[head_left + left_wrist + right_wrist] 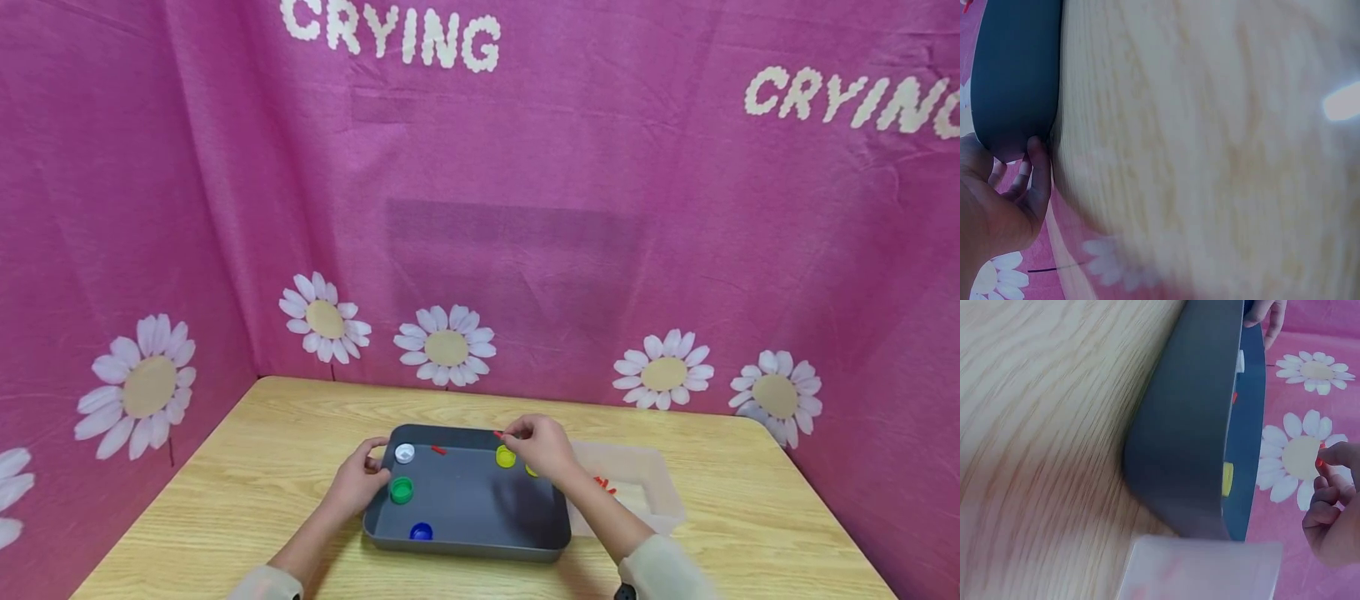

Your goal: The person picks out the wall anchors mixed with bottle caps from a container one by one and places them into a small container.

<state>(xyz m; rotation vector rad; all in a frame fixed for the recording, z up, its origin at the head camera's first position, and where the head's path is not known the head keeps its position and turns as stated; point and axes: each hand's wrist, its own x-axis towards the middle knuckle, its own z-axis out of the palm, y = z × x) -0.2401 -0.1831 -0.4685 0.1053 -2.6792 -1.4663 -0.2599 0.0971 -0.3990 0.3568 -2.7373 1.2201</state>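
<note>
My left hand [357, 483] grips the left rim of a dark grey tray [457, 548]. In the left wrist view that hand's fingers [1037, 169] press the outside of the tray's end wall. Over the tray's far right part, my right hand [546, 450] pinches a small red stick-like piece [1320, 456] between thumb and fingertips. Below it lies a yellow bottle cap [506, 456], with a second yellow cap [531, 471] partly hidden behind the hand. A white cap [404, 453], a green cap [401, 490] and a blue cap [422, 532] sit along the tray's left part.
Another red piece [438, 450] lies on the tray floor near the white cap. A translucent plastic box [663, 483] stands against the tray's right side, holding several red pieces [604, 484]. Pink cloth [517, 275] with daisies hangs around the wooden table [742, 517].
</note>
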